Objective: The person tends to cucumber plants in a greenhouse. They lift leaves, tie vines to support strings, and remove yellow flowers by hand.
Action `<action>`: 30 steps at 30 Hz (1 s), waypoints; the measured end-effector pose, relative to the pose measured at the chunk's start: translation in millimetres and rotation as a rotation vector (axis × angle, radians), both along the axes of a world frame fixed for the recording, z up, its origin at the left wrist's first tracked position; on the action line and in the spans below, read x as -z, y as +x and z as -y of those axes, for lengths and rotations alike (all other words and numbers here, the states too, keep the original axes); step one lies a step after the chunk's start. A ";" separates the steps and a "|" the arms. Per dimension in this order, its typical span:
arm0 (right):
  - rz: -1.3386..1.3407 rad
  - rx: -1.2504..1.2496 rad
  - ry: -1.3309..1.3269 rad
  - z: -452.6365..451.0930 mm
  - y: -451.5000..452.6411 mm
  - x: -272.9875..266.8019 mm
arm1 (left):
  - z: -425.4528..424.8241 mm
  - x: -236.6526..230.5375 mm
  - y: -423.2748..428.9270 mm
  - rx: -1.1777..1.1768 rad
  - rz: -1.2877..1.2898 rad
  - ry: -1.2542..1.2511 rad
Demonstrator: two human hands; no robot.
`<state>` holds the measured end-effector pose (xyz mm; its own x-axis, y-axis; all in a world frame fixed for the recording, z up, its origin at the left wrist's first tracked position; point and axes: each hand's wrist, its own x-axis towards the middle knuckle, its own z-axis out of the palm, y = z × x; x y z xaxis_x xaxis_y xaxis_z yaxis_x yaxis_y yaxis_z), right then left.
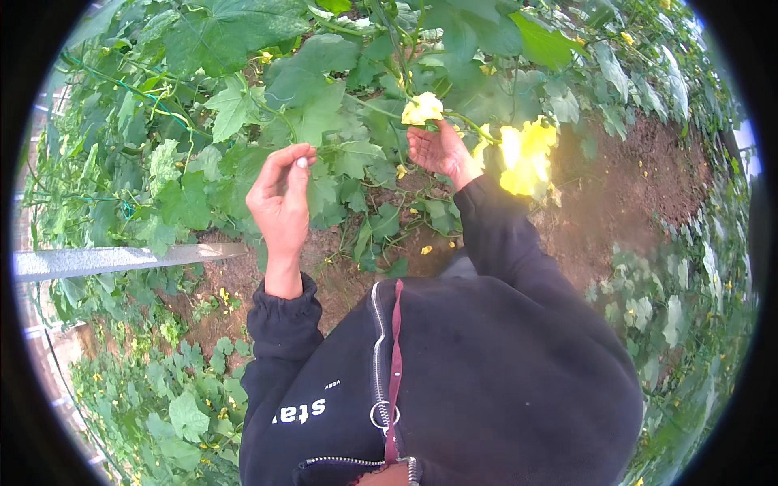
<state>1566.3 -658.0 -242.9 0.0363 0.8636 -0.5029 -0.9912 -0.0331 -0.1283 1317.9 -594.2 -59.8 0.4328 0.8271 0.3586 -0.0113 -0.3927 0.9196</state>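
Note:
My left hand is raised in front of broad green vine leaves. Its thumb and fingers are drawn together, and nothing shows between them. Over to the right, my right hand has its fingertips and thumb at the base of a pale yellow flower, holding it from below. The fingers partly hide the flower's underside. A green stem passes just beyond that hand. Close to the right wrist hangs a larger, strongly sunlit yellow flower, its petals washed out by glare.
A pale post or beam juts in from the left. Thin green twine runs among the climbing vines at upper left. Brown soil shows on the right, and fallen yellow petals lie below the hands. More leafy plants grow at lower left.

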 end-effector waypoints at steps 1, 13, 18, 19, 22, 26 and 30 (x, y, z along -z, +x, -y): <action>0.007 0.032 0.049 -7.4 11.9 20.9 | -4.9 16.0 23.0 0.061 -0.033 -0.060; -0.087 -0.293 0.149 4.0 4.7 30.7 | -14.1 148.1 152.6 0.095 -0.431 -0.197; -0.136 -0.372 0.043 14.2 -1.0 30.9 | 15.6 148.6 145.9 0.001 -0.589 0.064; -0.128 -0.373 0.050 15.5 -2.3 31.3 | 23.1 143.4 152.0 -0.029 -0.590 -0.005; -0.102 -0.359 0.077 25.2 -20.9 28.0 | 40.9 132.9 157.5 -0.142 -0.643 -0.194; 0.424 -0.250 0.012 29.1 -52.4 28.3 | 11.5 169.7 98.6 -0.097 -0.692 -0.128; 1.538 0.045 0.182 47.3 -63.6 35.9 | 15.0 143.6 108.6 -0.106 -0.673 0.508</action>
<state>1502.7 -705.3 -278.9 0.4283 0.8910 0.1503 0.0957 0.1207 -0.9881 1426.5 -609.2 -203.4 0.6160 0.6837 0.3912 0.5352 -0.7277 0.4290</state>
